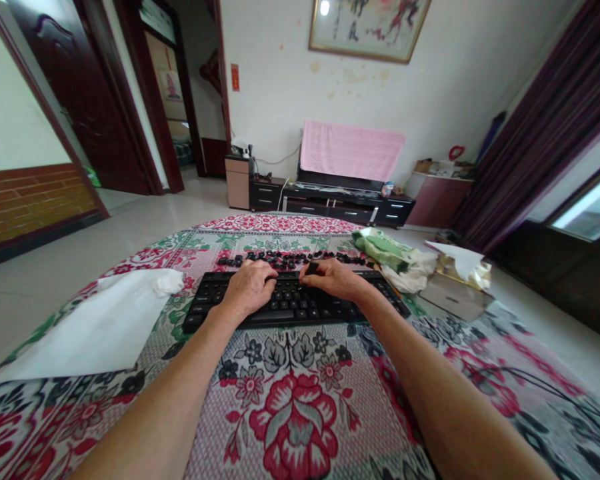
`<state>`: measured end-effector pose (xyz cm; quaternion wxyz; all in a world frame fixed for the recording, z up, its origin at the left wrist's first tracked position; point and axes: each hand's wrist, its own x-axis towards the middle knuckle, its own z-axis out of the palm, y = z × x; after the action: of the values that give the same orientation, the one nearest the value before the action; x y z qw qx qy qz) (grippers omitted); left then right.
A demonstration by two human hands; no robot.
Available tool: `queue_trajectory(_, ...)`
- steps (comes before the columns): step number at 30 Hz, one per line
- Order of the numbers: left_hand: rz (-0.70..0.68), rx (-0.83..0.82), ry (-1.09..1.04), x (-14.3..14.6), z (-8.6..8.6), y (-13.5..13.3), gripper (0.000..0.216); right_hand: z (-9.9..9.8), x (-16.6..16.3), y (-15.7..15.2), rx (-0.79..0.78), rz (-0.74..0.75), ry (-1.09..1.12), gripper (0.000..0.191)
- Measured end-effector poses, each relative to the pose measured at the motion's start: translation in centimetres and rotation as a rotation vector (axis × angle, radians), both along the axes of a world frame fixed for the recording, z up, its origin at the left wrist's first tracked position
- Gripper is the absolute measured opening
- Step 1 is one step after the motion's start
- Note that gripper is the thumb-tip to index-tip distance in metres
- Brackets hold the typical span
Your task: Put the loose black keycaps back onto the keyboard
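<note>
Pinching keycap (313, 268), R hand (336, 279); kbd (290, 308) axis L-R.

Near bench (290, 413) bare and open, keyboard (290, 308) across the middle, loose keycaps (280, 259) strewn just behind it, white sheet (95, 327) blocking the left, green packet (380, 245) and box (455, 298) crowding the right.
</note>
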<state>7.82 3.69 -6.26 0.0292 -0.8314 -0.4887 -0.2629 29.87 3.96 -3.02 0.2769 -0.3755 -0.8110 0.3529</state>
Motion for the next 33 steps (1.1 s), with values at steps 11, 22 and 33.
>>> queue_trajectory(11, 0.005, -0.001, 0.021, 0.0, 0.1, 0.0, 0.022, -0.3, -0.6, 0.4, 0.042, -0.013, -0.004, 0.012)
queue_trajectory(22, 0.002, 0.000, 0.007, -0.1, 0.0, 0.0, 0.022, -0.6, -1.2, 0.3, -0.273, -0.300, 0.359, 0.014)
queue_trajectory(33, -0.190, -0.040, -0.130, 1.5, 0.7, -0.6, 0.020, -0.1, -2.4, -0.6, -0.128, -0.131, 0.362, 0.015)
